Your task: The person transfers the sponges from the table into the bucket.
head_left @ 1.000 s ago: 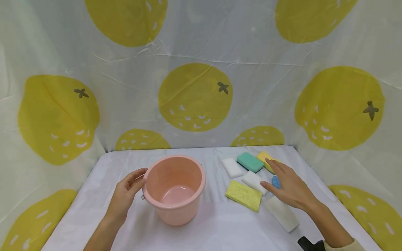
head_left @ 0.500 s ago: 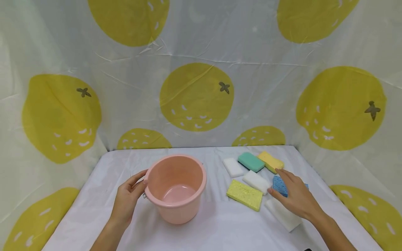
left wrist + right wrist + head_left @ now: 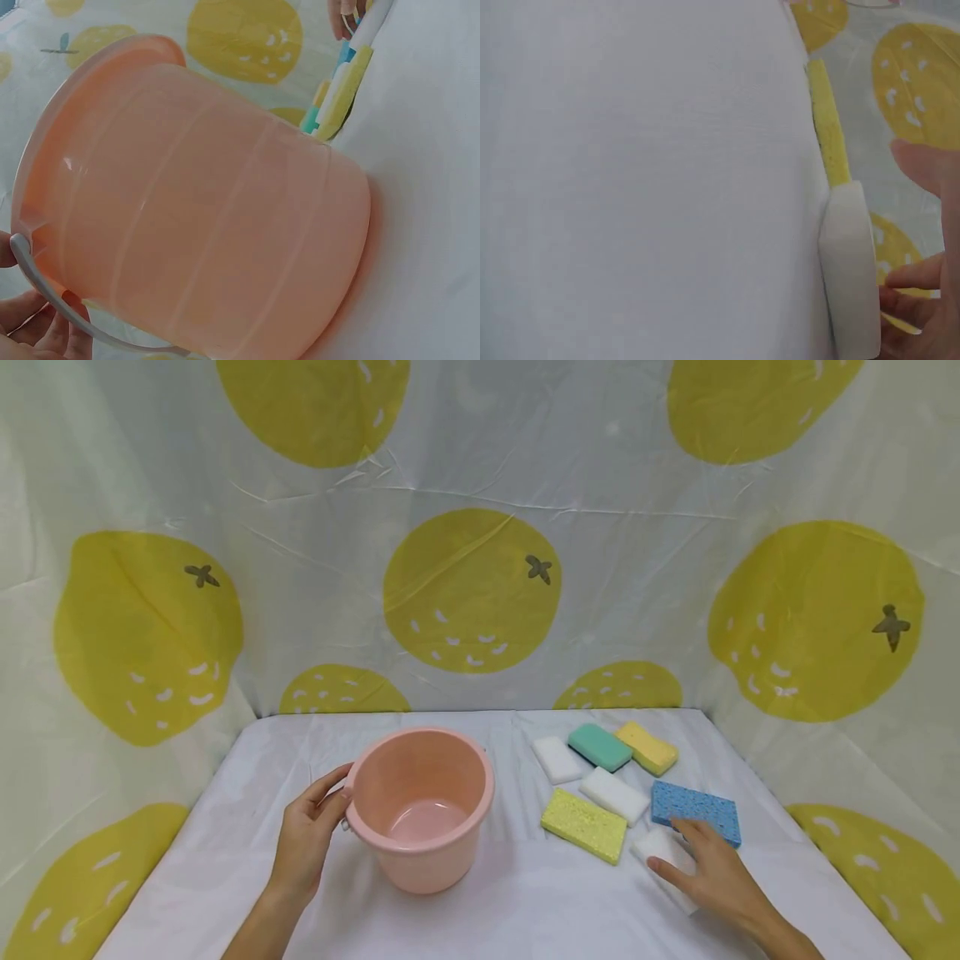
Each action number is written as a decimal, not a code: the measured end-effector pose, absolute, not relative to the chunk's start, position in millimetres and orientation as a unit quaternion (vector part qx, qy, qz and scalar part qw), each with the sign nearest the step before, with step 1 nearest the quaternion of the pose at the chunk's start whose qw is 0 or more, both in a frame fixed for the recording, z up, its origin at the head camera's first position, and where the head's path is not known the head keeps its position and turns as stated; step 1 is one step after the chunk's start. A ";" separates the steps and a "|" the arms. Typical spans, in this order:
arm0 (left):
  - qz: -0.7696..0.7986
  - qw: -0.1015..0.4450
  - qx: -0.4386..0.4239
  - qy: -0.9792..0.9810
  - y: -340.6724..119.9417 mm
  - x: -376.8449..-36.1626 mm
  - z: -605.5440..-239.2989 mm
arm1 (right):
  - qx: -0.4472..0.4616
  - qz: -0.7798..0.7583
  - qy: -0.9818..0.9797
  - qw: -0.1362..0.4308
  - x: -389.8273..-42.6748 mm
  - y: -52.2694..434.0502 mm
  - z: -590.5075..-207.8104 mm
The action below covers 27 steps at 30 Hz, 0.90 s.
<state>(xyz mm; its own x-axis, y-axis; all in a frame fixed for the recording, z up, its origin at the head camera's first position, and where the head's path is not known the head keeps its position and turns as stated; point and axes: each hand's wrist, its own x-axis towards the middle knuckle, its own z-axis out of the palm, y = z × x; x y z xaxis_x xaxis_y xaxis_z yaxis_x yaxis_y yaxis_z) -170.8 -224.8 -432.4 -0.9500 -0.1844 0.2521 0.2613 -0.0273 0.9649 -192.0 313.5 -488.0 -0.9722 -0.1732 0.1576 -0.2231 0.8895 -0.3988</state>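
A pink bucket [image 3: 418,806] stands upright and empty on the white cloth, with its grey handle [image 3: 75,315] hanging down. My left hand [image 3: 337,793] grips the bucket at its left rim, thumb on the rim and fingers [image 3: 37,330] by the handle. My right hand [image 3: 675,852] lies over the nearest white sponge [image 3: 660,845], thumb at its near edge and fingers curled on it. In the right wrist view that white sponge [image 3: 851,270] lies flat with my fingers [image 3: 915,300] against it.
Several more sponges lie beyond: a blue one [image 3: 696,810], a yellow-green one [image 3: 583,824], two white ones [image 3: 613,793] [image 3: 557,758], a teal one [image 3: 598,746] and a yellow one [image 3: 647,747]. Lemon-print sheeting [image 3: 465,593] walls the table on three sides.
My right hand drew back from the far sponges to the nearest white one, uncovering the blue sponge. My left hand closed in on the bucket's rim.
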 end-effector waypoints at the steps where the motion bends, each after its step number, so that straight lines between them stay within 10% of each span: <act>1: -0.717 0.156 -0.028 -0.679 -224.9 -171.0 -432.9 | 0.097 0.204 -0.973 0.043 -192.4 313.8 -489.6; 27: -0.736 0.147 -0.038 -0.660 -224.3 -169.2 -433.6 | 0.056 0.243 -0.968 -0.019 -200.0 319.3 -474.2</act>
<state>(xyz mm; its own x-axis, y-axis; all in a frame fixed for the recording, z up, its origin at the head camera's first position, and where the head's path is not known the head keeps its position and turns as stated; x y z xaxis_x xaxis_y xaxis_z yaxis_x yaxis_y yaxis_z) -169.2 -224.3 -433.6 -0.9537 -0.1661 0.2506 0.2672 -0.0856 0.9598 -200.0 319.3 -474.2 -0.9930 -0.1175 -0.0106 -0.0987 0.8761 -0.4720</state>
